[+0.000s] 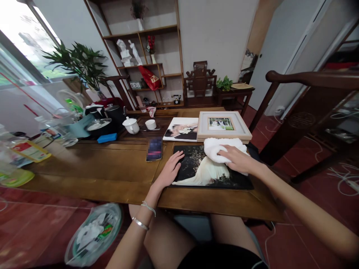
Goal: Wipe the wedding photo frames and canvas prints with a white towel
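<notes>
A dark photo panel [193,168] showing a pale gown lies flat on the wooden table [112,164] in front of me. My left hand [171,168] rests on the panel's left edge, fingers stretched out. With my right hand [238,158] I grip a white towel [214,147], which is bunched on the panel's upper right part; my fingertips are partly sunk in the cloth. Just behind the panel are a white-bordered photo print [179,129] and a light wooden picture frame [244,130] with a small photo in it. A phone [154,149] lies left of my left hand.
Farther left stand a white lidded teapot [131,125], a white cup [150,124], a blue sponge [107,138] and several bottles, one a yellow-labelled bottle [30,151]. Below the table edge sits a lined waste bin [94,235]. A dark wooden chair [297,116] stands at right.
</notes>
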Available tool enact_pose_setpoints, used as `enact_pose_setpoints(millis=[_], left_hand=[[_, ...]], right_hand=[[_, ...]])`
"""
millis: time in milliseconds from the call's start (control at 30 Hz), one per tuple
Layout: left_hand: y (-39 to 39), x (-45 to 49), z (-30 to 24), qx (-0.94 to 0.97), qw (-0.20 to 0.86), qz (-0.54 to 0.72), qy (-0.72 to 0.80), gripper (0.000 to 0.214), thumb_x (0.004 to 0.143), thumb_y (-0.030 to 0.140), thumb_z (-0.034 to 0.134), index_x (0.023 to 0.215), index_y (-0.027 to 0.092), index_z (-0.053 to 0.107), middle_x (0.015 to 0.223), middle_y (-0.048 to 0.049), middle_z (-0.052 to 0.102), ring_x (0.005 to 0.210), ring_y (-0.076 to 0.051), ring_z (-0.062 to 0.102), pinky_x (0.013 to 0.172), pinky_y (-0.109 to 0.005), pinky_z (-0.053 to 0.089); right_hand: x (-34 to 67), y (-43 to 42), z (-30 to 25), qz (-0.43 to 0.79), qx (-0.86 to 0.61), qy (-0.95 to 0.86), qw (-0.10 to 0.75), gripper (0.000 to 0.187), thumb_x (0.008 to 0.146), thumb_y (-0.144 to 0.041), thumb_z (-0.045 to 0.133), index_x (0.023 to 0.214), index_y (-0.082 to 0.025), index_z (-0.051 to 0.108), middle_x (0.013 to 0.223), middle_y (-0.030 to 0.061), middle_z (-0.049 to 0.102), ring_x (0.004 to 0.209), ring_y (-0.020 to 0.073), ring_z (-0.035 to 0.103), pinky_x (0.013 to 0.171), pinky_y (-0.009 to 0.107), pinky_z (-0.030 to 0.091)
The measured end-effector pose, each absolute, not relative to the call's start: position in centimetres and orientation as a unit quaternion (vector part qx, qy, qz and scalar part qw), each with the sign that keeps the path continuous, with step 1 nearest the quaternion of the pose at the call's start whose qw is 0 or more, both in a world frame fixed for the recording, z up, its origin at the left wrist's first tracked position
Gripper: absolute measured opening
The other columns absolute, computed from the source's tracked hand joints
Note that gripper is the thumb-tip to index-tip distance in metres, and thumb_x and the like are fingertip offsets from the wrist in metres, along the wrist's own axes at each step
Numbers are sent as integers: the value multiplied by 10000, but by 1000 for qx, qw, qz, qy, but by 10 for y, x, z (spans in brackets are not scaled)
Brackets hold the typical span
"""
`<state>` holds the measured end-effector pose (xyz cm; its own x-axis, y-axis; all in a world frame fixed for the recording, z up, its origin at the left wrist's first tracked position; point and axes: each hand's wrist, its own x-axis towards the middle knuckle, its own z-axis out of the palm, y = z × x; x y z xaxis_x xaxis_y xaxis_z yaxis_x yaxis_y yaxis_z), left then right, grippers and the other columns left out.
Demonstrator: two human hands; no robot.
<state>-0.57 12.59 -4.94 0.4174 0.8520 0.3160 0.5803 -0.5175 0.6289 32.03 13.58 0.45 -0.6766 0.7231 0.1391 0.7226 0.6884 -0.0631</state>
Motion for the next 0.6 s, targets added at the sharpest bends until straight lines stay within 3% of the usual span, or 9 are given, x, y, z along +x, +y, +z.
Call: enact_pose_setpoints(millis=[133, 300, 600], left_hand=[[126, -5, -51, 812, 217, 319, 438, 396, 967, 305, 347, 1329, 226, 487, 1482, -65, 412, 1416, -198, 291, 1185, -466, 206], [127, -5, -52, 814, 213, 317, 437, 407, 964, 305, 344, 1328, 194, 489, 1477, -90, 416, 1414, -203, 292, 1188, -462, 193], [126, -5, -50, 816, 214, 315, 435, 402, 971, 316, 339, 1339, 234, 478, 1484, -65, 410, 1414, -204, 293, 1184, -474, 202]], right_hand=[[313, 75, -2, 13, -389, -919, 70, 573, 613, -37, 472, 1158, -171, 588, 1407, 167, 438, 1367, 346, 272, 1065, 551, 277], [306, 18, -9, 29, -356, -932, 56, 495, 528, -70, 541, 999, -182, 644, 1518, 165, 291, 1412, 400, 101, 1088, 632, 135], [306, 105, 2, 6, -366, -929, 53, 521, 647, -63, 511, 1145, -189, 602, 1499, 143, 348, 1411, 323, 194, 1090, 587, 211]])
